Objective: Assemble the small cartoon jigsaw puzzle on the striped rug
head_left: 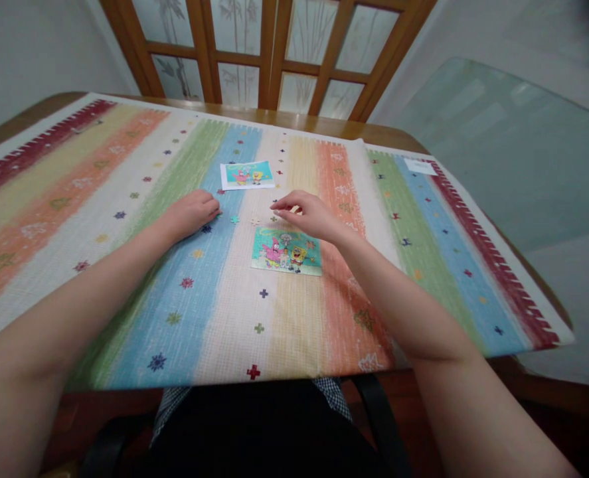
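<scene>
A small jigsaw puzzle [287, 252] with pink and yellow cartoon figures on teal lies flat before me, its pieces joined in a rectangle. Just beyond its upper edge is my right hand [307, 214], thumb and forefinger stretched left and slightly apart, nothing visible between their tips. My left hand [193, 211] rests on the cloth's blue stripe with fingers curled; whatever they may hold is hidden. Between the hands lie a loose teal puzzle piece [234, 219] and a pale puzzle piece [255, 221]. Farther back is a picture card [247, 175] with similar figures.
A striped tablecloth [174, 318] covers the wooden table [294, 121]. Toward its far right corner lies a white paper slip [420, 166]. Wooden doors [269, 60] with glass panes stand behind the table, and a pale glass-like panel [513, 146] is at the right.
</scene>
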`<state>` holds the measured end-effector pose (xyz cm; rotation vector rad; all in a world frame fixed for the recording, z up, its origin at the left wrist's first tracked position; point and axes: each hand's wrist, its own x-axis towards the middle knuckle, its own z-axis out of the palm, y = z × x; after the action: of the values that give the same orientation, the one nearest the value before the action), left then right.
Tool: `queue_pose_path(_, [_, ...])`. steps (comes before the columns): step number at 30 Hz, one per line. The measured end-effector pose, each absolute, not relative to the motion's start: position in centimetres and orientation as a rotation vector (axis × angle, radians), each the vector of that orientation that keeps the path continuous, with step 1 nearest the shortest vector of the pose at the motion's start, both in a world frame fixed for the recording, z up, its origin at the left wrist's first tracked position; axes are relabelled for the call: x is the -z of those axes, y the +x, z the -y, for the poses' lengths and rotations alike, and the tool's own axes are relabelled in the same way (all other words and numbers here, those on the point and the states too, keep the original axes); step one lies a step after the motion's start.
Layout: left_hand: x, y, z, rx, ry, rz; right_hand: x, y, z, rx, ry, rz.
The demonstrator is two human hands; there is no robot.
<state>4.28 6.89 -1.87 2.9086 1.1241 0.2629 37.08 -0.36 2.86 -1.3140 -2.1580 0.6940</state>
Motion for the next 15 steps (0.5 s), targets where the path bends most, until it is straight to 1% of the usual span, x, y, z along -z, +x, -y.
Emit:
queue_pose_path(3, [2.0,4.2,-6.8,-0.26,2.888,-1.1,-2.6,38.1,1.1,-0.712,-1.311,2.139])
queue_pose_path(6, [2.6,4.2,-6.4,-0.39,2.794,-1.239,-2.7,39.0,1.8,-0.717,-1.301,2.119])
queue_pose_path(8, [2.8,4.3,-6.4,-0.408,2.761,-1.292,-2.9,39.6,2.3,-0.706,-1.3,2.101])
queue_pose_path(15, [1.8,5.2,-6.6,-0.224,2.88,-1.191,-2.5,41.2,3.8,-0.709,-1.312,2.036])
